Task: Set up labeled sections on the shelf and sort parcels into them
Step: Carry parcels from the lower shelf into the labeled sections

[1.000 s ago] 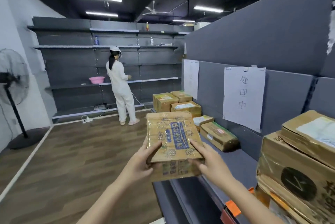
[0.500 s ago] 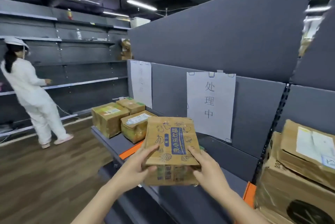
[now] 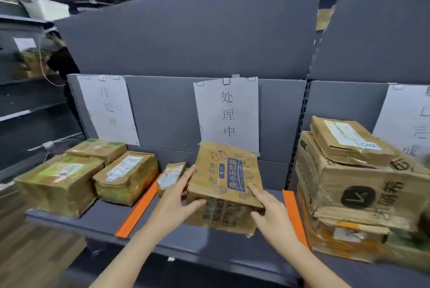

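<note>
Parcel [image 3: 226, 178], creased brown cardboard, blue label and fruit doodles, gripped by both hands, left [image 3: 173, 204], right [image 3: 267, 206]

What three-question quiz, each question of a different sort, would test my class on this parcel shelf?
1. True or false: the left hand and the right hand both hold the box.
2. Multiple choice: the box is in front of which sign? A. the left one B. the middle sign C. the right one
3. Fill in: the dividers on the shelf are ___ in colour.
Key: 1 true; 2 B; 3 orange.
</note>
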`<action>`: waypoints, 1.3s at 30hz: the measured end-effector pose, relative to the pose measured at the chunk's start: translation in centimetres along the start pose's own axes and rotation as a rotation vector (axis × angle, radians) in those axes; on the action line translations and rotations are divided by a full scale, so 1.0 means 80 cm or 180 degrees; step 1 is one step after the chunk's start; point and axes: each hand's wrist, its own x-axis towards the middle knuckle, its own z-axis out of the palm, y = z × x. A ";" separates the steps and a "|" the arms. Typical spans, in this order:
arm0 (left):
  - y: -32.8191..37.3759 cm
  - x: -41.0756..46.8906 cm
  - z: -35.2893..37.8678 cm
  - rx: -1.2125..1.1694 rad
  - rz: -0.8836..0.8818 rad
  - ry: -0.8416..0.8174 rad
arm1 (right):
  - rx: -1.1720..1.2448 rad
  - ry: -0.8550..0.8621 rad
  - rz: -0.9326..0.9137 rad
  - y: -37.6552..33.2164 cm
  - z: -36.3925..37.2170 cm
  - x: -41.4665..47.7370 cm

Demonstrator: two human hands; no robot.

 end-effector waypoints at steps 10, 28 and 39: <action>-0.005 -0.018 0.018 -0.1004 -0.0107 -0.0090 | 0.0829 0.0730 0.0338 -0.028 -0.027 -0.032; 0.048 -0.008 0.012 -0.0259 0.0648 -0.0097 | -0.0972 0.0072 -0.0635 -0.089 -0.068 -0.027; 0.072 0.004 0.014 0.0337 0.0920 0.0014 | -0.0183 0.0931 -0.0868 -0.048 -0.041 -0.030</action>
